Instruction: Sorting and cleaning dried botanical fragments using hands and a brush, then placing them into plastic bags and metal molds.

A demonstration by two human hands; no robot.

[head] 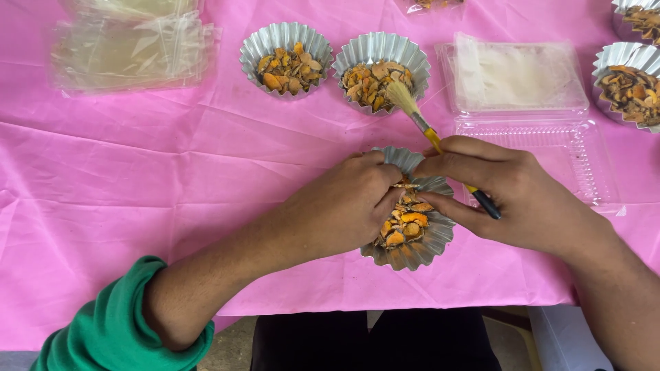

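Two hands meet over one fluted foil cup (412,251) just below the picture's middle. The left hand (344,206), coming in from 7 o'clock out of a pushed-up green sleeve (117,323), curls its fingers onto the cup's rim at the cup's 10 o'clock. The right hand (512,196), entering from 4 o'clock, pinches the rim at the cup's 2 o'clock and at the same time grips a brush (430,134) with a yellow and black handle; its pale, soft bristles point toward 11 o'clock and lie over the edge of another cup.

The cup is thin, shiny, crimped metal foil, round with pleated walls, and holds dry, rough orange and brown chips (405,223). Two like cups stand side by side at 12 o'clock: the left cup (285,58) and the middle cup (381,69), both filled with the same chips. Another cup (629,86) sits at 2 o'clock, touching the right edge.

At 1 o'clock lies an open clear plastic box (522,110), ribbed and glossy, with a pale powdery mass under its film. At 10 o'clock lies a stack of limp clear bags (130,48).

All of it rests on a table under a pink cloth (137,178), thin and smooth, creased in long folds. At 6 o'clock, below the cloth's edge, dark clothing and a strip of grey floor show.
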